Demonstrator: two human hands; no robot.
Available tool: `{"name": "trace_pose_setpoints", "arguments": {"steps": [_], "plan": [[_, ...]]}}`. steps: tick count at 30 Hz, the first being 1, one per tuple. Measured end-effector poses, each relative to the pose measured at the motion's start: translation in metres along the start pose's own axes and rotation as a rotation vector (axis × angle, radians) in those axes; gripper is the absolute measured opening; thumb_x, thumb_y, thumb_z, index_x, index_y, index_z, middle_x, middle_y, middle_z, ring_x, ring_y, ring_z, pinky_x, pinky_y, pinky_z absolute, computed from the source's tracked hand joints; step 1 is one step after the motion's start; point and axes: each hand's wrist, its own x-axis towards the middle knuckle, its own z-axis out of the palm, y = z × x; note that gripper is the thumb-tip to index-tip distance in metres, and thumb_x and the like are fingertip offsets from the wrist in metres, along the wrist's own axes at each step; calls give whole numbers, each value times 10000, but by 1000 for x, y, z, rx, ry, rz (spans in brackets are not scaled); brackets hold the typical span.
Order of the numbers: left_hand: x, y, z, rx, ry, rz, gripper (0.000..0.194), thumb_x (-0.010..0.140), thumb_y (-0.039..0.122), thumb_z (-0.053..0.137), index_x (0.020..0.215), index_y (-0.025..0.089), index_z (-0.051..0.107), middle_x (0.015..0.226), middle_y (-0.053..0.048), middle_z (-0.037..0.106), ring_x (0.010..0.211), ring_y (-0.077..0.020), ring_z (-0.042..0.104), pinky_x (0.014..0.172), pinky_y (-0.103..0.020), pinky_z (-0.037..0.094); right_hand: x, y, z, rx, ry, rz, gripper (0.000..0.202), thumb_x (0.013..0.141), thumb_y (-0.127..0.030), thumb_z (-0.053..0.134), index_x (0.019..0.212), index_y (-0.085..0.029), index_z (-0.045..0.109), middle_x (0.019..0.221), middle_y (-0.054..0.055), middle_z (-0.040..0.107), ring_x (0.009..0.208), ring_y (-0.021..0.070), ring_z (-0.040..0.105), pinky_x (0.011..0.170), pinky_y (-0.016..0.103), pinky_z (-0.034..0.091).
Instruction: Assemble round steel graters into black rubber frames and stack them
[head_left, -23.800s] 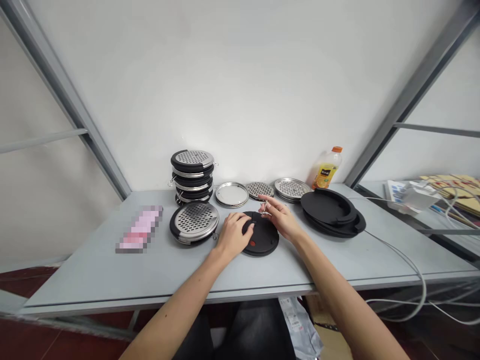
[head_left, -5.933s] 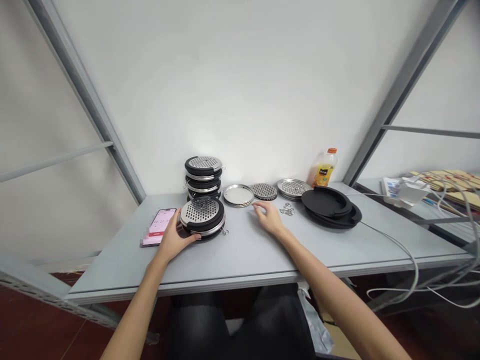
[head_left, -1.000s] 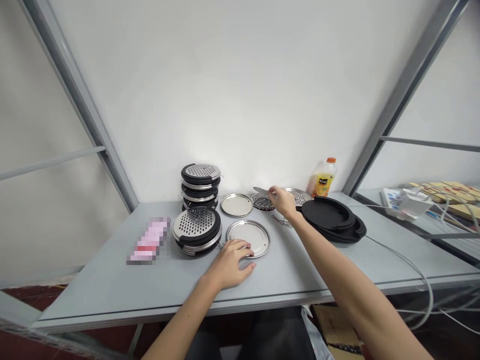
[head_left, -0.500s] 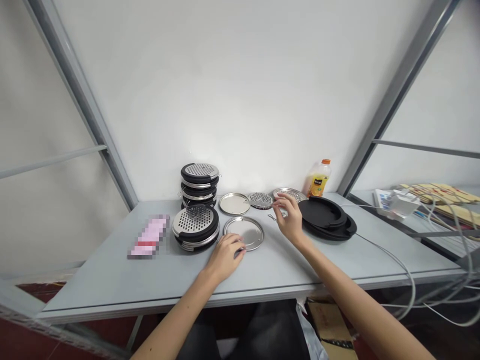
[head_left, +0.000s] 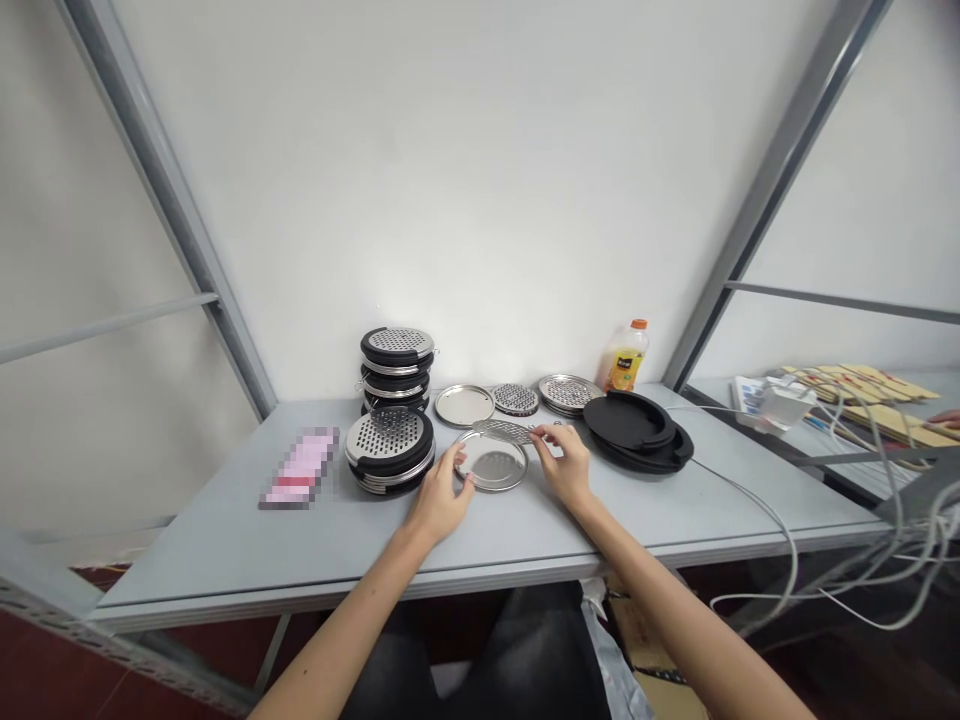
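A shallow round metal lid (head_left: 491, 473) lies on the table in front of me. At its left edge, my left hand (head_left: 441, 497) has thumb and fingertips on the rim, steadying it. Above the lid's far side, my right hand (head_left: 564, 466) pinches the right edge of a round perforated grater plate (head_left: 504, 431). The plate is tilted, and its reflection shows in the shiny lid. Just left of my left hand stands a short stack of black-rimmed round graters (head_left: 388, 440). Behind the lid lie another plain metal lid (head_left: 465, 405) and several perforated plates (head_left: 515, 399).
A taller stack of black-rimmed graters (head_left: 397, 362) stands at the back left. Black round trays (head_left: 637, 430) lie at right, near more perforated discs (head_left: 570, 392) and a juice bottle (head_left: 627, 362). A blurred pink item (head_left: 301, 467) lies at left. White cables (head_left: 787, 560) hang at right.
My right hand has moved left and now holds a perforated plate over the lid. My left hand has shifted slightly left along the lid's rim. The view has turned a little right.
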Motion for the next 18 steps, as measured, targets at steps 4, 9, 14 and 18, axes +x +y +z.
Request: {"name": "trace_pose_setpoints", "arguments": {"steps": [4, 9, 14, 18], "plan": [[0, 0, 3, 76, -43, 23, 518, 857, 188, 510, 1353, 158, 365, 1212, -136, 570, 1144, -235, 551, 995, -414, 448, -2, 0, 2, 117, -90, 92, 81, 870, -264, 580, 843, -205, 629, 776, 32, 660, 626, 152, 570, 603, 296, 486], [-1, 2, 2, 116, -59, 8, 532, 869, 249, 528, 1364, 151, 361, 1310, -154, 512, 1235, -266, 486, 1050, -447, 401, -4, -4, 5, 253, -179, 148, 88, 819, -282, 636, 848, -199, 632, 801, 40, 666, 678, 163, 636, 671, 303, 550], [-2, 2, 2, 111, -105, 6, 457, 878, 278, 527, 1310, 162, 435, 1239, -136, 573, 1179, -262, 536, 1028, -444, 426, -4, -4, 4, 314, -252, 208, 150, 843, -315, 586, 837, -182, 656, 886, 78, 695, 797, 194, 667, 741, 321, 562], [-2, 3, 2, 107, -154, 23, 484, 872, 256, 529, 1333, 162, 413, 1190, -128, 608, 1103, -253, 581, 986, -433, 460, -4, 2, 8, 243, -245, 320, 225, 841, -361, 576, 762, -171, 666, 803, 83, 711, 719, 197, 667, 707, 334, 559]]}}
